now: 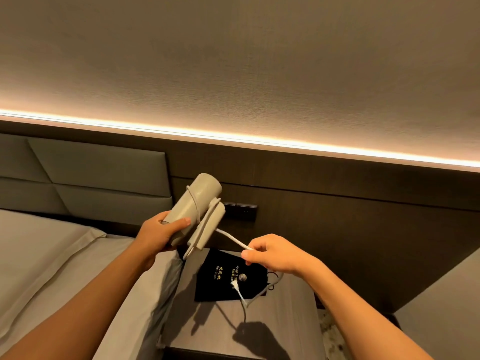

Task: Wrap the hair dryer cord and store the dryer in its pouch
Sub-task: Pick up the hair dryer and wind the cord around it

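Note:
A grey hair dryer (196,201) with its handle folded against the barrel is held up in the air by my left hand (161,233), which grips the barrel's lower end. The pale cord (232,239) loops around the barrel and handle, then runs taut to my right hand (270,253), which pinches it between thumb and fingers. Below my right hand the cord hangs in a loose loop, its white plug (235,284) dangling over the black pouch (223,278). The pouch lies flat on the bedside table (280,323), printed with gold lettering.
A bed (52,268) with grey sheets fills the left, its padded headboard (91,175) behind. A dark wall panel holds a switch plate (240,211) just behind the dryer. A lit strip (259,140) runs along the wall above. Another pale surface sits at the far right.

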